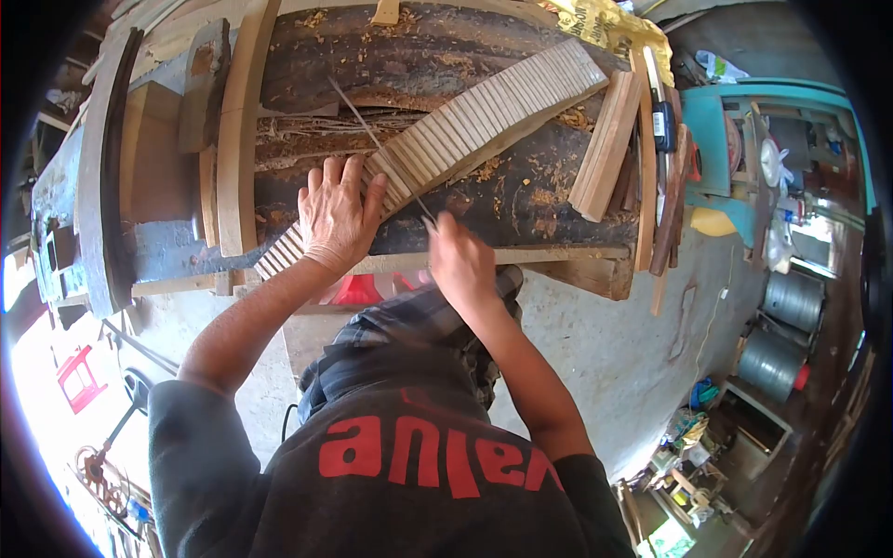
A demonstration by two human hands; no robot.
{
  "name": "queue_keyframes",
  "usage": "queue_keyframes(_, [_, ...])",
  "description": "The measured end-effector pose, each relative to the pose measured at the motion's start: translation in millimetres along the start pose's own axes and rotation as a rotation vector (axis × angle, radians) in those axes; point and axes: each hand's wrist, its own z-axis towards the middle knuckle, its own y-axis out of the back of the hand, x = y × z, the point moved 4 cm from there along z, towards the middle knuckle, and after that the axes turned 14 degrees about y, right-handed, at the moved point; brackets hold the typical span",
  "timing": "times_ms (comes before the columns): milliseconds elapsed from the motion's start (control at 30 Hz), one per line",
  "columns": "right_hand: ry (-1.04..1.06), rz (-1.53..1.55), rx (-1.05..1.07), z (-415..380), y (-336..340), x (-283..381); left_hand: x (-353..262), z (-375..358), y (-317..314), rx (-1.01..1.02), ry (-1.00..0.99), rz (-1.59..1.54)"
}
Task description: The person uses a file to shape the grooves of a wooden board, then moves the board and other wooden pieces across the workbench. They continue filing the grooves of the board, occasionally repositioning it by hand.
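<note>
A long, slightly curved wooden piece [498, 112] with many parallel grooves cut across its top lies slantwise over the workbench. My left hand [337, 219] rests on its lower left part, palm down and fingers stretched out, pressing on the ridges. My right hand [462, 265], a little blurred, is closed at the near edge of the wood. It grips the near end of a long thin file [358, 116], whose slim shaft crosses the grooved face just beyond my left fingertips and points away to the upper left. The file's handle end is hidden inside my fist.
Wood shavings litter the dark bench top [535, 200]. Wooden boards [240, 130] stand at the left, and loose wood strips [605, 144] lie at the right beside a dark blue-bodied tool [663, 126]. A yellow sack [619, 33] sits at the back. Metal drums [772, 363] stand farther right.
</note>
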Motion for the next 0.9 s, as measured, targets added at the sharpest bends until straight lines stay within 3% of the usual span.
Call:
queue_keyframes(100, [0.011,-0.015,-0.008,21,-1,8,3,0,-3,-0.021,-0.001,-0.008])
queue_keyframes(300, [-0.033,-0.001,0.028,-47,8,-14,3,0,-4,-0.025,-0.001,-0.003])
queue_keyframes(433, [-0.04,0.091,0.092,12,-5,0,2,0,-4,-0.017,0.002,0.009])
queue_keyframes(467, [0.014,-0.019,0.024,19,-4,5,2,0,-4,-0.023,-0.007,0.015])
queue_keyframes(567, [-0.029,0.1,0.04,-10,-2,-7,4,0,-5,-0.014,-0.006,0.006])
queue_keyframes(667, [0.014,0.029,-0.008,-41,1,-20,4,0,-6,-0.062,-0.031,-0.015])
queue_keyframes(900, [0.002,0.041,-0.051,-35,0,-12,3,1,-7,-0.069,-0.034,0.017])
